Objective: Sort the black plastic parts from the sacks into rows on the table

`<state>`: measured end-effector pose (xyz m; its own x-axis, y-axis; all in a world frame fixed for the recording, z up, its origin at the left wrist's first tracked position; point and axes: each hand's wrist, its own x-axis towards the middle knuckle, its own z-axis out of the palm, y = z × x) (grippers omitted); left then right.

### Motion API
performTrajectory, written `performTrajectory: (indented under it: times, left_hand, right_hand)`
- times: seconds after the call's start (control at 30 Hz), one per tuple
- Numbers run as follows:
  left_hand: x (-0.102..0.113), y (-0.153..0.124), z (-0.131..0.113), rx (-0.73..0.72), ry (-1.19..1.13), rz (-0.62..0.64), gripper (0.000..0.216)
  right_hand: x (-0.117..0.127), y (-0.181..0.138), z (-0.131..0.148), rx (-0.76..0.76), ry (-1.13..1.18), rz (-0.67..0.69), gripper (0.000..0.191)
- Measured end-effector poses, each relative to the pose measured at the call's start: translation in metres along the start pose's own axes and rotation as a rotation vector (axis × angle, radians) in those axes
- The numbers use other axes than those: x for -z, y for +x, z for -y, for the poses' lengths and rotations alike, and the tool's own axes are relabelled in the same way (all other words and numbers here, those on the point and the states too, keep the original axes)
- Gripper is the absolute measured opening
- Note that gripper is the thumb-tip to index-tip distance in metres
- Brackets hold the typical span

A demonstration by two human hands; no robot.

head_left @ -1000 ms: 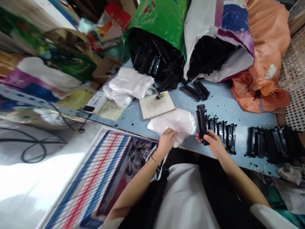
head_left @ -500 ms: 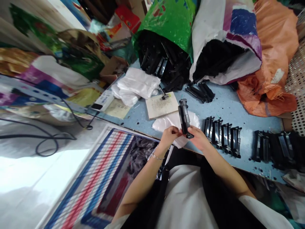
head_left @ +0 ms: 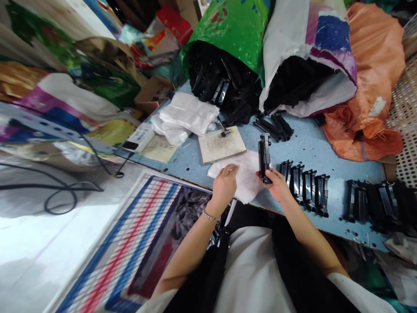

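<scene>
My right hand (head_left: pixel 276 184) grips the lower end of a long black plastic part (head_left: pixel 264 154) with a shiny face, held upright over the table. My left hand (head_left: pixel 224 187), with a ring and a bracelet, is over the left side of a stack of clear plastic bags (head_left: pixel 249 176). Its fingers are closed in a pinch; whether they hold a bag edge is hidden. Just right of my right hand stands a row of several similar black parts (head_left: pixel 306 187).
More black parts (head_left: pixel 374 200) lie at the table's right. Behind are a green sack (head_left: pixel 231 30) and a white sack (head_left: pixel 286 34), both holding black parts, and an orange sack (head_left: pixel 374 78). A stained board (head_left: pixel 221 145) and folded white bags (head_left: pixel 189 113) lie further left.
My hands have moved apart. The right hand carried the black part to the right, while the left hand let go of it and shifted left over the plastic bags.
</scene>
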<state>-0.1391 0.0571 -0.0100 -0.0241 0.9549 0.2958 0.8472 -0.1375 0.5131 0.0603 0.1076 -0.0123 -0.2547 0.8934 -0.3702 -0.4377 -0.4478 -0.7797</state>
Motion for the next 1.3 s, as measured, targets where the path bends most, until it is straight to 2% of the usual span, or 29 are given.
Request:
performTrajectory:
  times: [0.17,0.23,0.3,0.4,0.47,0.53,0.6,0.67,0.77,0.8,0.87,0.9,0.93,1.0,1.03,1.1,1.13,1.17,1.23,1.3]
  left_hand:
    - [0.002,0.003,-0.003,-0.011,-0.12,-0.004,0.048]
    - [0.001,0.004,-0.004,-0.011,-0.172,0.01,0.052]
    - [0.0,0.004,-0.003,-0.015,-0.226,0.031,0.055]
    - [-0.001,0.003,0.001,-0.044,-0.313,0.062,0.059]
    - [0.001,-0.002,-0.001,-0.055,-0.326,0.056,0.062]
    - [0.004,-0.011,-0.008,-0.094,-0.305,0.044,0.066]
    - [0.004,-0.023,-0.022,-0.211,-0.296,0.088,0.07]
    - [0.002,-0.034,-0.037,-0.351,-0.309,0.185,0.075]
    - [0.0,-0.043,-0.05,-0.409,-0.344,0.284,0.081]
    - [0.003,-0.045,-0.051,-0.403,-0.361,0.299,0.082]
    - [0.018,-0.048,-0.051,-0.374,-0.406,0.323,0.078]
    - [0.031,-0.051,-0.049,-0.339,-0.422,0.332,0.073]
    - [0.047,-0.055,-0.045,-0.286,-0.43,0.345,0.066]
    - [0.081,-0.067,-0.032,-0.138,-0.4,0.394,0.053]
    - [0.096,-0.074,-0.022,-0.064,-0.361,0.442,0.049]
    - [0.114,-0.09,0.005,0.076,-0.229,0.559,0.045]
    - [0.115,-0.097,0.021,0.148,-0.146,0.617,0.044]
    - [0.11,-0.104,0.039,0.226,-0.059,0.671,0.043]
    - [0.089,-0.115,0.073,0.386,0.097,0.757,0.037]
    - [0.064,-0.122,0.099,0.493,0.176,0.797,0.028]
  right_hand:
    - [0.01,-0.016,0.014,0.008,0.036,-0.032,0.031]
    - [0.021,-0.039,0.021,-0.126,0.105,0.072,0.031]
    - [0.033,-0.065,0.02,-0.351,0.212,0.254,0.037]
    - [0.043,-0.087,0.004,-0.673,0.35,0.516,0.052]
    - [0.042,-0.083,-0.011,-0.784,0.407,0.582,0.056]
    - [0.037,-0.067,-0.022,-0.793,0.437,0.549,0.056]
    - [0.028,-0.05,-0.025,-0.741,0.382,0.485,0.054]
    - [0.019,-0.043,-0.022,-0.612,0.193,0.369,0.05]
    - [0.005,-0.058,-0.013,-0.237,-0.287,0.179,0.042]
    - [0.002,-0.067,-0.01,-0.116,-0.453,0.159,0.047]
    - [-0.001,-0.085,-0.001,0.002,-0.701,0.272,0.068]
    - [-0.001,-0.09,0.004,0.004,-0.757,0.388,0.074]
    - [0.002,-0.092,0.011,-0.012,-0.783,0.516,0.071]
    - [0.011,-0.083,0.028,0.022,-0.847,0.682,0.05]
    - [0.018,-0.072,0.037,0.102,-0.932,0.672,0.039]
    - [0.036,-0.043,0.058,0.33,-1.234,0.503,0.034]
    - [0.046,-0.026,0.067,0.416,-1.411,0.42,0.038]
    - [0.055,-0.008,0.076,0.45,-1.583,0.401,0.042]
    - [0.071,0.023,0.091,0.455,-1.858,0.418,0.047]
    - [0.084,0.048,0.103,0.433,-2.03,0.425,0.049]
